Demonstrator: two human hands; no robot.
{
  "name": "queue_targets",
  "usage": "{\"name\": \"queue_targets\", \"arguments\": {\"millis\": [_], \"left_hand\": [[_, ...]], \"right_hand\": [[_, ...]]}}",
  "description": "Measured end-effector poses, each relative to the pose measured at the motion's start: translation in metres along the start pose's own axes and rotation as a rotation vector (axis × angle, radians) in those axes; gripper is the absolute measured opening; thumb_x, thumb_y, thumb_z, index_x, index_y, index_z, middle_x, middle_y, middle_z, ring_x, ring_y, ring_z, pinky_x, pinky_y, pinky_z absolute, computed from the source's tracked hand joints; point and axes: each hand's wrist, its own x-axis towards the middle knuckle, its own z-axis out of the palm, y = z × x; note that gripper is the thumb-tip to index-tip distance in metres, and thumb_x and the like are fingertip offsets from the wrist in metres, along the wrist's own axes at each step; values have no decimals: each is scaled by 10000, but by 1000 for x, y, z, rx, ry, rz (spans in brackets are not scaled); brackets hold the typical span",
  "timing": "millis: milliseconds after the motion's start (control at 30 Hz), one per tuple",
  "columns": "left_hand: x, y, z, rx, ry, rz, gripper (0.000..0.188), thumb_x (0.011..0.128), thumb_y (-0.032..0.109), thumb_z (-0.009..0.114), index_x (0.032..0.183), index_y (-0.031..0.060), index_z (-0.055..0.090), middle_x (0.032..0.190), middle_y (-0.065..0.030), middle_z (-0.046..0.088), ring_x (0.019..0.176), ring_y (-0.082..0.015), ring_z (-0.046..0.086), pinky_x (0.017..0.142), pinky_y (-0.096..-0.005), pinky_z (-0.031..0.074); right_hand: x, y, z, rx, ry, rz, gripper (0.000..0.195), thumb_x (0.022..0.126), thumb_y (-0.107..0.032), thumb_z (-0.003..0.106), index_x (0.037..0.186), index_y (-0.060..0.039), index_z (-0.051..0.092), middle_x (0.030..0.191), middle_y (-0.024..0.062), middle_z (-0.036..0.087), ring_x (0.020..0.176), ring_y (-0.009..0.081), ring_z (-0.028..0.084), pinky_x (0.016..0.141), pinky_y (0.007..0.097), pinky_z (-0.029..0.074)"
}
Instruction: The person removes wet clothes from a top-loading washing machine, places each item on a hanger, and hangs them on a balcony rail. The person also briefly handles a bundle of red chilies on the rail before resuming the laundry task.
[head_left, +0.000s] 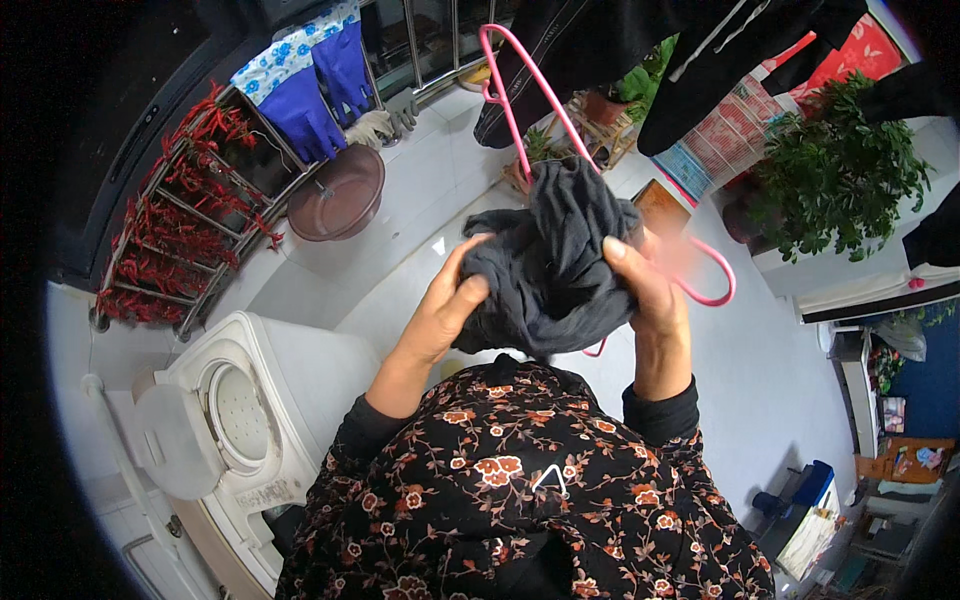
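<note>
Bunched dark grey cloth, perhaps a garment (555, 270), is held up in front of my chest. My left hand (450, 307) grips its left side, thumb on top. On the right side, my right hand (656, 281) clasps the same cloth, its thumb pressed against the folds. A pink clothes hanger (551, 94) runs behind and through the cloth. One looped end rises beyond the cloth, and its hook (716, 289) curves out past my right hand. The folds hide the middle of the hanger, and the area around my right fingers is blurred.
An open-lidded washing machine (300, 397) stands at left. Red chillies (195, 202) and purple rubber gloves (300, 105) hang on a metal rack near a brown basin (337, 195). Dark clothes (697, 67) hang ahead, beside a wire cage (724, 135) and a leafy potted plant (832, 172).
</note>
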Motion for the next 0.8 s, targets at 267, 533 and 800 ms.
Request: {"name": "queue_targets", "arguments": {"millis": [267, 533, 800], "left_hand": [[5, 22, 14, 147, 65, 102, 193, 786, 50, 644, 970, 34, 584, 968, -33, 600, 865, -90, 540, 794, -247, 442], [-33, 59, -53, 83, 193, 390, 155, 753, 101, 693, 806, 54, 556, 1089, -143, 541, 944, -163, 511, 889, -315, 393], [-39, 45, -53, -54, -7, 18, 425, 620, 118, 751, 991, 19, 568, 1138, -145, 550, 1002, -174, 530, 904, -288, 402]], "right_hand": [[-2, 16, -15, -149, 429, -176, 310, 834, -176, 641, 1079, 7, 591, 951, 16, 614, 845, 99, 556, 779, 238, 435], [-12, 16, -58, -55, 703, -347, 175, 869, -206, 619, 981, -77, 583, 713, -65, 551, 444, -13, 335, 389, 175, 178], [-18, -2, -56, 157, 582, -547, 288, 872, -92, 582, 1141, -11, 517, 1022, 71, 617, 926, 163, 615, 820, 284, 497]]}}
